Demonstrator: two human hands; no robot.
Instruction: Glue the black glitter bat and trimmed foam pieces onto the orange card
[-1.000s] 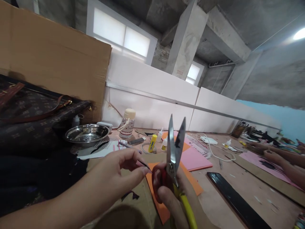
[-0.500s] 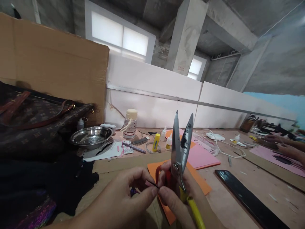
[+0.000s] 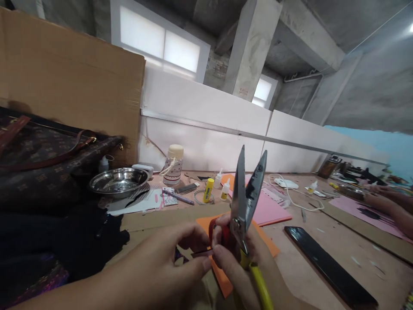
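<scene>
Head view, from the left: brown patterned bag (image 3: 41, 165) beside a shiny metal bowl (image 3: 108, 188), dark cloth (image 3: 93, 245) nearer the body; against black like that, a dropped scrap probably hard to find. Next, the left hand (image 3: 174, 254), thumb and fingers curled with a slim gap between; across that gap a thin dark strip (image 3: 202, 252), above brown cardboard (image 3: 155, 220) — impossible to tell whether pinched on this side or merely loose there. Right end of the strip at the thumb tip of the right hand (image 3: 232, 268), seemingly nipped; same hand wrapped round the handles of the scissors (image 3: 238, 211), blades parted, points up, nothing visible between them.

Main danger, by judgement: two jobs for one hand; from a slackened thumb, a lost strip; from too sharp a tug, a torn or creased one; from a squeeze or a roll of the wrist, blades snapping shut or tipping towards the left fingers. Around the right hand, orange paper (image 3: 270, 245) and pink paper (image 3: 269, 206), open to a scratch from a dipped tip; further right, black phone (image 3: 329, 266), exposed to a swinging forearm; co-worker's hand (image 3: 385, 205) well apart — little chance of a clash.
</scene>
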